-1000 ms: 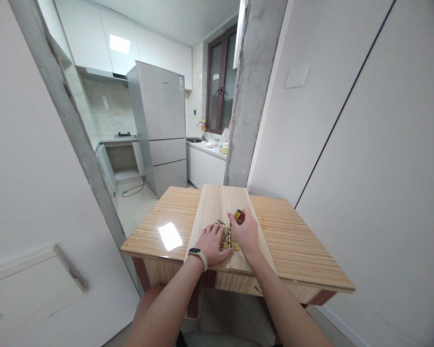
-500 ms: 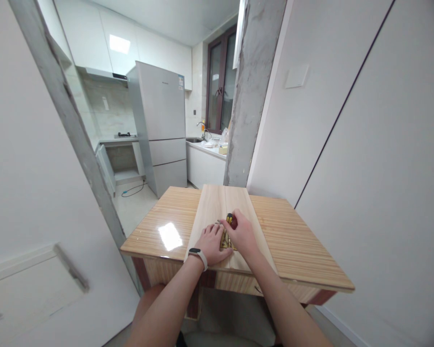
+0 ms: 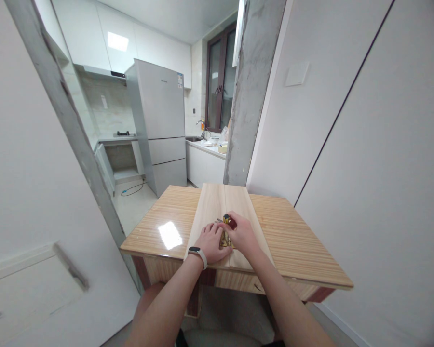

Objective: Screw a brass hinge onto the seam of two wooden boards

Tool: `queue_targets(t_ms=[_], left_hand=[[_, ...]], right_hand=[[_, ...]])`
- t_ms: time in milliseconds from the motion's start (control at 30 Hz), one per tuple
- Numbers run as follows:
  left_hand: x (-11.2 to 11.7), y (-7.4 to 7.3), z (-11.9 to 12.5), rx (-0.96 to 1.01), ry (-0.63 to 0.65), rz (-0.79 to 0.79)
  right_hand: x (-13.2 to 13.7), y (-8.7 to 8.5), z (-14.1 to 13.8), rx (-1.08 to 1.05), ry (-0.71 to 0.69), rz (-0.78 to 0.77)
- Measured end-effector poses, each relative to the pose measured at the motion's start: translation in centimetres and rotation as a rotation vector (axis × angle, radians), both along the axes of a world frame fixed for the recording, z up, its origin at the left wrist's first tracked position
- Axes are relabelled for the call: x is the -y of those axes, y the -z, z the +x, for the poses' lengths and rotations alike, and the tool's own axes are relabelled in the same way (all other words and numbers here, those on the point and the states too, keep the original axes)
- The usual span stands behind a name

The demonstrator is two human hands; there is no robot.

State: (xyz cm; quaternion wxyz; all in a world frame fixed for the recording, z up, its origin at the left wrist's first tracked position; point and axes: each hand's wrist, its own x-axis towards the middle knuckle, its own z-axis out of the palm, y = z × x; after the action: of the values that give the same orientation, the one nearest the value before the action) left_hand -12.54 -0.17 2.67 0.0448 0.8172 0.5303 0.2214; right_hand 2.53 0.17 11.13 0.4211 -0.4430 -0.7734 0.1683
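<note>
Two pale wooden boards (image 3: 211,200) lie side by side on the table. A brass-coloured metal fitting (image 3: 225,241), perhaps a hinge, sits over the seam between them, partly covered by my hands. My left hand (image 3: 211,242) lies flat on the boards at its left edge, fingers stretched and thumb out below it. A screwdriver (image 3: 226,218) with a black and yellow handle is gripped in the fingers of my right hand (image 3: 240,232), above the fitting. Its tip is hidden. A thin, dark metal piece shows by my left fingertips, too small to name.
The wood-grain table (image 3: 296,241) has a drawer at its front edge. Behind it stand a grey fridge (image 3: 166,111) and a sink counter (image 3: 206,161) with bags and a small box. White walls rise on both sides.
The screwdriver handle has shifted slightly left and turned in my right fingers, showing more yellow and less red. My left hand has stayed in place.
</note>
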Motion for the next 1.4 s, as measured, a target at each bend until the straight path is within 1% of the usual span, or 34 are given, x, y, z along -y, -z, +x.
queue_targets(t_ms=[100, 167, 467, 667, 800, 933, 1033, 1100, 1167, 1233, 1267, 1333, 1400], left_hand=[[0.0, 0.1, 0.0, -0.003, 0.007, 0.000], [0.0, 0.1, 0.0, -0.007, 0.003, 0.008], [0.0, 0.0, -0.1, -0.013, 0.004, 0.024], [0.0, -0.1, -0.1, -0.006, 0.012, -0.011], [-0.1, 0.0, -0.1, -0.002, 0.014, -0.011], [-0.1, -0.1, -0.2, -0.001, 0.015, -0.005], [-0.2, -0.1, -0.3, 0.034, 0.025, -0.015], [-0.3, -0.2, -0.4, 0.110, 0.040, -0.017], [-0.3, -0.9, -0.7, 0.256, 0.048, 0.008], [-0.3, -2.2, -0.9, 0.472, 0.036, 0.068], [-0.3, -3.2, -1.0, 0.572, 0.045, 0.091], [-0.2, -5.5, -1.1, 0.709, 0.121, 0.115], [-0.1, -7.8, -1.0, 0.741, 0.222, 0.110]], right_hand=[[-0.1, 0.0, 0.1, 0.010, -0.082, -0.042], [-0.1, -0.1, 0.1, 0.017, -0.112, -0.043], [-0.4, -0.3, 0.5, 0.057, -0.138, -0.045], [-0.7, -1.1, 1.2, 0.078, -0.188, -0.111], [-0.9, -1.7, 1.5, 0.086, -0.265, -0.129], [-1.6, -2.4, 2.0, 0.102, -0.351, -0.171], [-2.1, -2.6, 2.2, 0.112, -0.361, -0.178], [-2.2, -2.5, 2.3, 0.076, -0.345, -0.173], [-2.2, -2.2, 2.3, 0.014, -0.324, -0.162], [-2.1, -1.8, 2.3, -0.033, -0.297, -0.139], [-2.1, -1.6, 2.3, -0.048, -0.279, -0.126], [-2.3, -1.1, 2.3, -0.068, -0.248, -0.109], [-2.6, -0.6, 2.2, -0.093, -0.231, -0.101]])
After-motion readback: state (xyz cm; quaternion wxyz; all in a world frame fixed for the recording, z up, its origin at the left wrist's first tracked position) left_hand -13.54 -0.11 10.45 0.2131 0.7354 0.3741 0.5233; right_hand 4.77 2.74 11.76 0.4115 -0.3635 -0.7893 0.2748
